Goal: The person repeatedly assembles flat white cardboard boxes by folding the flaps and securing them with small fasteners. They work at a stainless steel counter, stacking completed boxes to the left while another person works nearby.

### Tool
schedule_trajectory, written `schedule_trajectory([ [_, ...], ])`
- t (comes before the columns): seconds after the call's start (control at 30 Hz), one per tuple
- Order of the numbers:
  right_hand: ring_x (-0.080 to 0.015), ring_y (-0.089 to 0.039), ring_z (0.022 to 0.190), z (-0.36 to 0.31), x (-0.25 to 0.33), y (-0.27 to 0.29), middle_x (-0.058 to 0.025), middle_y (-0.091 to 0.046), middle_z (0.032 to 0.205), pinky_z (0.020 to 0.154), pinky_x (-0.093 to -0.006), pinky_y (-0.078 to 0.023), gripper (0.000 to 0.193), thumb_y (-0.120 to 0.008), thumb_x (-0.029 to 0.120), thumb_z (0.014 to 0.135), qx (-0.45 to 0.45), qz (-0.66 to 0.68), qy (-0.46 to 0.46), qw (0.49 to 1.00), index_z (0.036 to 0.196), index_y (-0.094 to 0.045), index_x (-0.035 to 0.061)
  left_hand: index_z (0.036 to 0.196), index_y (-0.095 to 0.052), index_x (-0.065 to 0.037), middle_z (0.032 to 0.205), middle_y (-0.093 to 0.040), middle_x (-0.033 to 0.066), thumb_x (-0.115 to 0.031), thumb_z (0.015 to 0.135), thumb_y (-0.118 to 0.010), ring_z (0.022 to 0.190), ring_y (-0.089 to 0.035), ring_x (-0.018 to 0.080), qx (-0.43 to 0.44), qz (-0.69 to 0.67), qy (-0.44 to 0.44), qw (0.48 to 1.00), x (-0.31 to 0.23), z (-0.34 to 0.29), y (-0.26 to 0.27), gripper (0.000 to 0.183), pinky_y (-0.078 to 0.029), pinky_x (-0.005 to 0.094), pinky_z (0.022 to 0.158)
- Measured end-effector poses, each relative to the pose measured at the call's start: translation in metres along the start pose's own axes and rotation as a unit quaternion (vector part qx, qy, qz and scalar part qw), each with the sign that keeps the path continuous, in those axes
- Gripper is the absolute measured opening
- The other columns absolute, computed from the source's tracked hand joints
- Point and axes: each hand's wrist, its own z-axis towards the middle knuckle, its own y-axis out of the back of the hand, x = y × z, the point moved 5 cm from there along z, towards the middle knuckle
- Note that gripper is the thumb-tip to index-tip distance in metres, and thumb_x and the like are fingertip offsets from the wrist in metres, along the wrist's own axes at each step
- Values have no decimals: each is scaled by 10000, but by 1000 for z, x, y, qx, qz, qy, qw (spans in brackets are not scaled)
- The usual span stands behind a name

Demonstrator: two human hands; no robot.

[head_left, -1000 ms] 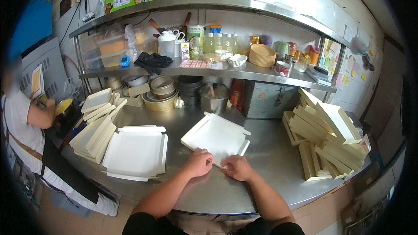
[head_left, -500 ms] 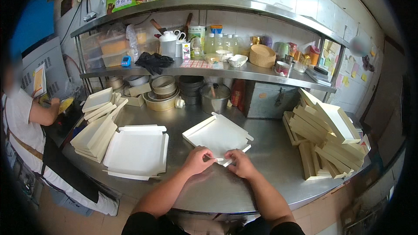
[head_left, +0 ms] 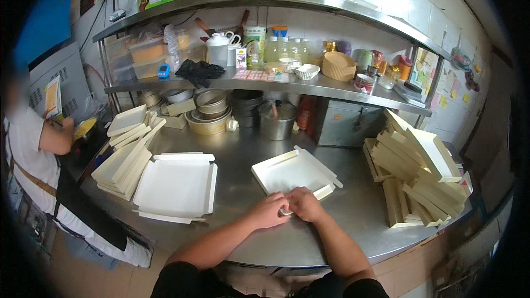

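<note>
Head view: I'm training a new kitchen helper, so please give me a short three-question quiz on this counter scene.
1. True or false: both hands, left hand and right hand, touch the near edge of the white box.
2. Where is the stack of folded boxes? A) person's right B) person's left C) top shelf
3. Fill in: the open flat box lies on the ______ counter.

Key: 1 true; 2 A; 3 steel.

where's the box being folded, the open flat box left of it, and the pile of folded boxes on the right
box being folded (head_left: 292, 172), head view, its white inner panel
open flat box (head_left: 175, 187), head view, centre panel
pile of folded boxes (head_left: 419, 165), head view, top box's side
</note>
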Motion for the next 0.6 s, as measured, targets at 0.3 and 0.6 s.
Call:
schedule_trajectory([
  [0.3, -349, -728, 964, -20, -41, 25, -107, -798, 960, 925, -468, -573, 217, -918, 286, 833, 33, -77, -208, 975, 928, -832, 112, 879, -771, -74, 905, -767, 90, -214, 874, -804, 988, -708, 307, 22, 24, 18, 999, 47, 3, 31, 144, -565, 434, 900],
  [0.6, -356, -710, 925, -7, 3, 4, -130, -755, 940, 860, -473, -565, 202, -901, 176, 813, 148, 11, -26, 989, 961, -807, 77, 965, -754, -76, 971, -751, 117, -197, 900, -796, 1021, -679, 332, 37, 18, 24, 999, 3, -2, -1, 143, -545, 464, 925],
])
